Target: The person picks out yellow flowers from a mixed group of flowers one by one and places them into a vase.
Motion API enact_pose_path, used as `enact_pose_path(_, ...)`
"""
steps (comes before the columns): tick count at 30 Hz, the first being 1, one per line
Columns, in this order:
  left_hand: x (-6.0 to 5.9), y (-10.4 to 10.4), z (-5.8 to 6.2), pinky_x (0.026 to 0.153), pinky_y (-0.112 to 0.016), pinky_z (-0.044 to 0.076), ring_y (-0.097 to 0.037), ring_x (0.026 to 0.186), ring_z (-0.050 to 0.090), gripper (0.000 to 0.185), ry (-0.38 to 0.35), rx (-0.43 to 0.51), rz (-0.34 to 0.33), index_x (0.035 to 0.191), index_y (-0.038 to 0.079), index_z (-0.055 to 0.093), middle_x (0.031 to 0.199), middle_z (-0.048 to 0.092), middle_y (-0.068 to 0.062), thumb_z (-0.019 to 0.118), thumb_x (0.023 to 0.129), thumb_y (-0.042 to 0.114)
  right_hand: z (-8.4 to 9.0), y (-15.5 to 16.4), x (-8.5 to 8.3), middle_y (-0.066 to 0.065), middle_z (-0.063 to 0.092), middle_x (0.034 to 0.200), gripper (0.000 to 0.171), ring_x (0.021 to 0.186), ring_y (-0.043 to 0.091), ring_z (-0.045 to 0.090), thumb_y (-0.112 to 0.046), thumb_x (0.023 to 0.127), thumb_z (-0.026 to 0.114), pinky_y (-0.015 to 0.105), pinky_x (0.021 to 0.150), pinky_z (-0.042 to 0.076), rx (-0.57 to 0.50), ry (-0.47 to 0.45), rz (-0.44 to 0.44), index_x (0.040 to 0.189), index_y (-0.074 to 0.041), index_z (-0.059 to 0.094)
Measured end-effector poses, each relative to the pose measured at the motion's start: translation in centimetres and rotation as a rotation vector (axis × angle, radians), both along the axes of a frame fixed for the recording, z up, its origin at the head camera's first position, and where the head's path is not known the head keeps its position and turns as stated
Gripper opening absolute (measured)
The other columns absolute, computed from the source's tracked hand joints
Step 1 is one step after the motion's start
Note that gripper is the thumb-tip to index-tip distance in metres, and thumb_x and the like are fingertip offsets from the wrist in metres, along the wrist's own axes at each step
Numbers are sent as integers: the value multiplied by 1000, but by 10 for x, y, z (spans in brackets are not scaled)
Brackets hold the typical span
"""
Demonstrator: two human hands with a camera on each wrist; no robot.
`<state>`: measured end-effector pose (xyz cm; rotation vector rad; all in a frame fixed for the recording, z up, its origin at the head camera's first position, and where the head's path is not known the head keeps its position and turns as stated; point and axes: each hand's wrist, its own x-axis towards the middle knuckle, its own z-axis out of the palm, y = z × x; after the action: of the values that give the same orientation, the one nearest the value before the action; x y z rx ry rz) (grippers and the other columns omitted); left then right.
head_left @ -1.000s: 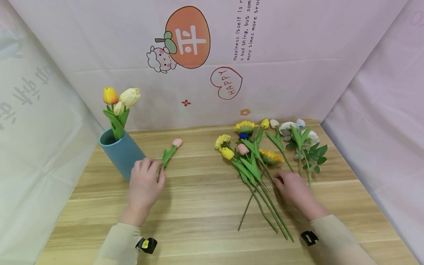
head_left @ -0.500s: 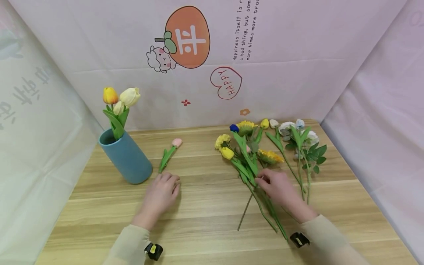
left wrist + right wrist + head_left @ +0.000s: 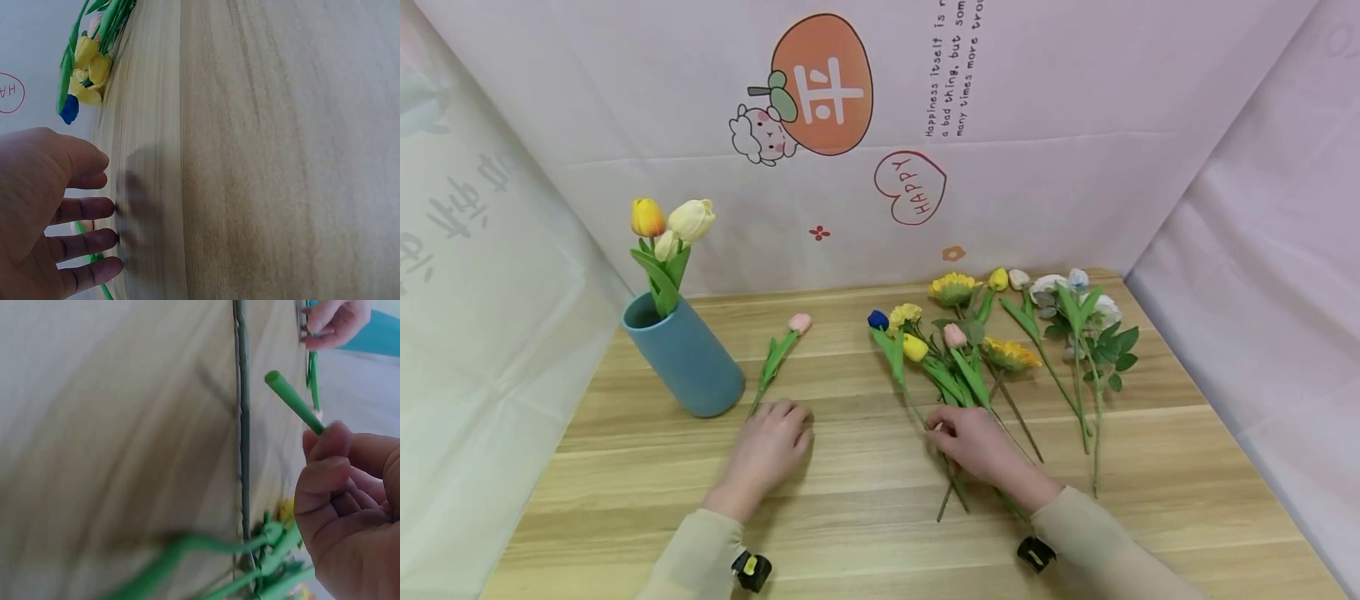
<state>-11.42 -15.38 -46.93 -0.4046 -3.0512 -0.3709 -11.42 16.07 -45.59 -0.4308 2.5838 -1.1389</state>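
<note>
My right hand point(image 3: 961, 435) pinches the green stem point(image 3: 294, 403) of a blue flower point(image 3: 877, 319), whose head hangs left of the flower pile point(image 3: 977, 350). In the right wrist view, fingers and thumb of the right hand point(image 3: 340, 487) curl round that stem's cut end. Flat on the wood lies my left hand point(image 3: 772, 437), fingers relaxed, holding nothing. Its fingertips sit beside the stem end of a pink tulip point(image 3: 801, 322) lying on the table. The left wrist view shows my left hand point(image 3: 56, 212) with straight fingers, and the blue flower point(image 3: 69, 109) beyond it.
A blue vase point(image 3: 685, 358) with an orange tulip point(image 3: 647, 217) and cream tulips point(image 3: 692, 220) stands at the left. White roses with leaves point(image 3: 1078, 308) lie at the right. A printed backdrop point(image 3: 880, 142) walls in the wooden table point(image 3: 850, 517).
My right hand has picked the blue flower out of the pile and carried it left. My left hand let go of the pink tulip's stem, slid right and now rests still.
</note>
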Motion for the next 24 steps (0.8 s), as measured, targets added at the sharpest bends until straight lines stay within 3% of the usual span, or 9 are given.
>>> enact_pose_path(4,0,1,-1,102,-53,49,-36,118,59,26,10,-5,-6,120,11,72,123,67,-10,68,98,23,-4,-3,1,2,70,78,28,54,20,64,-19,102,63,28,49,48,-34,-67,70,123,-1,69)
enact_pose_path(7,0,3,-2,103,-51,48,-36,118,59,26,24,-14,-24,120,11,72,122,67,-10,68,97,23,-5,-1,2,3,74,96,30,57,18,65,-22,102,63,28,53,50,-23,-57,106,124,-2,70)
enact_pose_path(10,1,8,-3,101,-51,50,-36,117,60,25,43,-22,-65,119,11,72,120,67,-10,69,97,22,-5,3,2,2,74,102,27,69,13,67,-22,101,65,26,61,52,17,24,112,120,-5,72)
enact_pose_path(14,3,17,-4,99,-53,51,-36,119,58,31,50,-34,-144,126,12,70,125,64,-10,68,99,25,-1,10,0,-2,73,91,20,75,4,62,-18,100,66,25,63,50,99,163,93,115,-7,74)
enact_pose_path(17,5,26,-4,103,-57,48,-37,126,54,40,47,-42,-230,135,15,65,137,60,-10,67,100,33,4,18,-3,-6,65,75,18,60,4,50,-14,100,66,24,54,44,161,221,46,114,-6,74)
enact_pose_path(20,6,38,-3,108,-61,43,-40,132,50,48,42,-50,-360,142,19,60,150,51,-7,64,100,41,7,27,-5,-7,56,66,15,52,6,39,-12,99,66,24,49,36,217,281,-18,110,-6,74)
enact_pose_path(24,11,53,-6,111,-62,38,-41,141,42,57,43,-86,-542,152,25,50,163,37,-1,57,101,50,9,41,-7,-5,54,63,10,50,9,40,-13,99,67,27,46,33,279,310,-100,105,-7,71)
